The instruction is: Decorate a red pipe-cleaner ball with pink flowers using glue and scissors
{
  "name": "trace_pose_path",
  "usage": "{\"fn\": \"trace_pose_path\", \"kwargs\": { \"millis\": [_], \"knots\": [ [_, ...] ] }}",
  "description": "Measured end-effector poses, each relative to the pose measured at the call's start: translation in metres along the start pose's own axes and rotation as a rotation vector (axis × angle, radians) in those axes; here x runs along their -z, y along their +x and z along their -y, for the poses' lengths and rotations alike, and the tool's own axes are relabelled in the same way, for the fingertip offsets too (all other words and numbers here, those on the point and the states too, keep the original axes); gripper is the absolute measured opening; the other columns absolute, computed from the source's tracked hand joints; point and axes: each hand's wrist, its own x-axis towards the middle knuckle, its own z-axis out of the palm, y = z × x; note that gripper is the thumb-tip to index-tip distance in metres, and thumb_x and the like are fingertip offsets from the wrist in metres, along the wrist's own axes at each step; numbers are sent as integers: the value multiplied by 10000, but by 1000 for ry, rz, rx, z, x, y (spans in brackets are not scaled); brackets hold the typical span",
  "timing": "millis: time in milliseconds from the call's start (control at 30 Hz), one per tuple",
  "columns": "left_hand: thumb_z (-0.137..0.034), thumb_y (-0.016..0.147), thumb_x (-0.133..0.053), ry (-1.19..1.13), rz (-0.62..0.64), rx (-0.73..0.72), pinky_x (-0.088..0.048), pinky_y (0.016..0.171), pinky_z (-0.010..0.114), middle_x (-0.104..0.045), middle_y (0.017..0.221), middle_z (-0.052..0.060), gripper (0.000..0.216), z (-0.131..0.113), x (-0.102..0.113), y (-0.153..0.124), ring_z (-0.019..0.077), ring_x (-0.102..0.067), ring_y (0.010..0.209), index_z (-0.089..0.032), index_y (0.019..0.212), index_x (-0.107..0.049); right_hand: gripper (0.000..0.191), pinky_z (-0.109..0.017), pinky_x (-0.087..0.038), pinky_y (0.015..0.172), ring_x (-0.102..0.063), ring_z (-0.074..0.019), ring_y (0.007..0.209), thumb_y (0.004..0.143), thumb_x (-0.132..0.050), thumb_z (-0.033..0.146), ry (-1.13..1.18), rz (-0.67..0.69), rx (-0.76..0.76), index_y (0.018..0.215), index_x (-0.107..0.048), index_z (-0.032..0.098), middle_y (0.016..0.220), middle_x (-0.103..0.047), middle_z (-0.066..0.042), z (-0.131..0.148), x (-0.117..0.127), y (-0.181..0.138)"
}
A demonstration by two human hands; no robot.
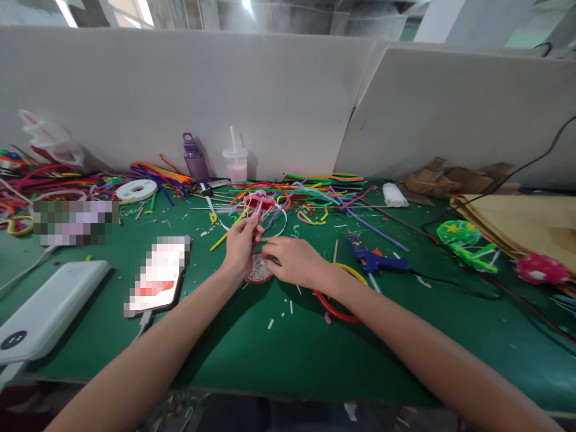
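My left hand [242, 245] is closed, its fingertips pinching a pink-red craft piece [260, 201] with a thin pale stem, held up above the table. My right hand [294, 259] is beside it, over the edge of a small round dish of pale beads [258, 270]. Its fingers are curled together with the tips down, and whatever they pinch is hidden. A thin white band [284, 223] curves just behind the hands. Around them lie colourful pipe cleaners [315, 191].
A blue glue gun [375, 259] with a black cord lies right, near red and yellow rings [335, 309]. Left are a phone [164, 276] and a white power bank [54, 306]. A purple bottle [195, 159] and a pink drink cup [236, 165] stand at the back.
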Motion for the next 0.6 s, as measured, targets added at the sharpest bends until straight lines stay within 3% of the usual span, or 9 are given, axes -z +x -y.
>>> {"fn": "trace_pose_path", "kwargs": {
  "millis": [167, 333, 467, 600],
  "knots": [
    [-368, 703, -748, 10, 55, 11, -274, 424, 168, -524, 537, -36, 254, 0, -2, -4, 30, -389, 439, -129, 702, -662, 144, -270, -337, 615, -524, -144, 696, 891, -426, 196, 136, -112, -155, 813, -547, 192, 832, -621, -26, -10, 21, -22],
    [-362, 718, -731, 75, 191, 65, -251, 416, 173, -535, 532, -27, 250, 3, -10, -16, 31, -389, 430, -127, 690, -653, 95, -256, -341, 567, -479, -130, 596, 874, -449, 225, 288, -416, -251, 795, -498, 205, 697, -556, 5, -34, 30, -45],
    [-390, 732, -722, 165, 262, 21, -245, 414, 178, -549, 516, -20, 301, 6, -17, -26, 33, -371, 422, -133, 625, -608, 68, -246, -364, 538, -467, -114, 536, 841, -515, 233, 326, -625, -231, 778, -525, 207, 650, -561, 22, -43, 31, -53],
    [-434, 735, -717, 231, 291, -22, -261, 424, 177, -537, 499, -27, 356, 6, -19, -29, 35, -379, 425, -139, 592, -579, 52, -237, -376, 545, -490, -108, 545, 828, -543, 200, 242, -713, -161, 778, -561, 202, 654, -586, 26, -38, 26, -52]
  ]
}}
